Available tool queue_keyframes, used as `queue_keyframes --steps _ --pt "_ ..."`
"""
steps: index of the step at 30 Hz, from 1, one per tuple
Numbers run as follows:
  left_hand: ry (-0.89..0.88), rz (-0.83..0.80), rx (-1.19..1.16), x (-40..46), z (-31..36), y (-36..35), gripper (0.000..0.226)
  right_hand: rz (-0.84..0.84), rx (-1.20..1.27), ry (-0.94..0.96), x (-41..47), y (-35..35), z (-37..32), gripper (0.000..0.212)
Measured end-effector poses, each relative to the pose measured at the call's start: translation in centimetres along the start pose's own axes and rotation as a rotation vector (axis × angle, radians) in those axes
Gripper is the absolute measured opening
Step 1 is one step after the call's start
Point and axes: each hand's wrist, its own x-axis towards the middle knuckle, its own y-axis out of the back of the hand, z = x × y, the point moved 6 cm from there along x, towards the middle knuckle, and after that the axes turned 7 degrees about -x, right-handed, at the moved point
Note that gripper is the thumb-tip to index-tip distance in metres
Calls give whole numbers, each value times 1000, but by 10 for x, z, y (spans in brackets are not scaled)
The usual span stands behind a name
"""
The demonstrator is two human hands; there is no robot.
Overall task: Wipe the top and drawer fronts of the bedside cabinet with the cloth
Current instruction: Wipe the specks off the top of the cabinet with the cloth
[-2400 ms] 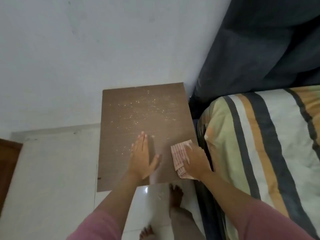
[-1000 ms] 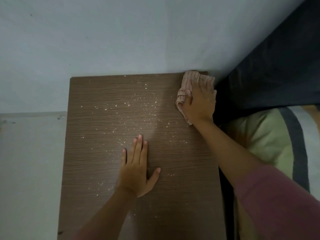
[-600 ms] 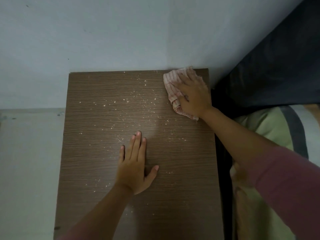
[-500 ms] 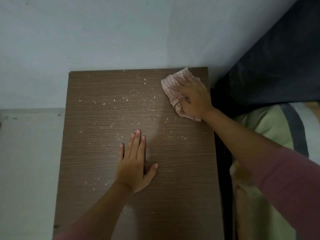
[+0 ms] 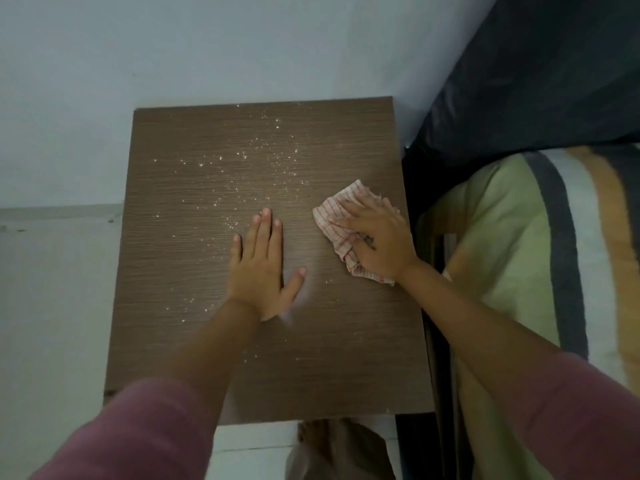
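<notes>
I look straight down on the brown wood-grain top of the bedside cabinet (image 5: 194,271), which is sprinkled with pale crumbs over its far and middle parts. My right hand (image 5: 377,237) presses a crumpled white cloth with red stripes (image 5: 334,220) flat on the top near the right edge, about halfway back. My left hand (image 5: 265,268) lies flat on the middle of the top, fingers together and thumb out, holding nothing. The drawer fronts are hidden from this angle.
A pale wall (image 5: 207,46) stands behind the cabinet. A bed with a striped sheet (image 5: 512,237) and a dark headboard (image 5: 536,81) sits tight against the cabinet's right side. Pale floor (image 5: 52,306) lies to the left. My foot (image 5: 318,436) shows below the front edge.
My right hand has dragged the cloth from the far right corner back toward me along the right side. My left hand has stayed flat in the middle.
</notes>
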Motion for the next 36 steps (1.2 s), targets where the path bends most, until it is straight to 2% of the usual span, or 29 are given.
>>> queue_keyframes --steps 4,8,13,25,36 --pt "11 2 -82 -21 9 0 83 19 -10 15 -52 -4 -18 39" --pt "-60 41 -205 -96 30 -14 75 45 -24 13 -97 -8 -31 38" --pt "-155 -10 -67 -159 36 -49 70 67 -24 -10 -135 -9 -44 39" --pt "-175 47 -11 -160 34 -53 73 18 -187 -14 -175 -22 -56 39" --pt "-202 135 -3 -162 36 -50 73 94 -149 -42 -221 -35 -67 34"
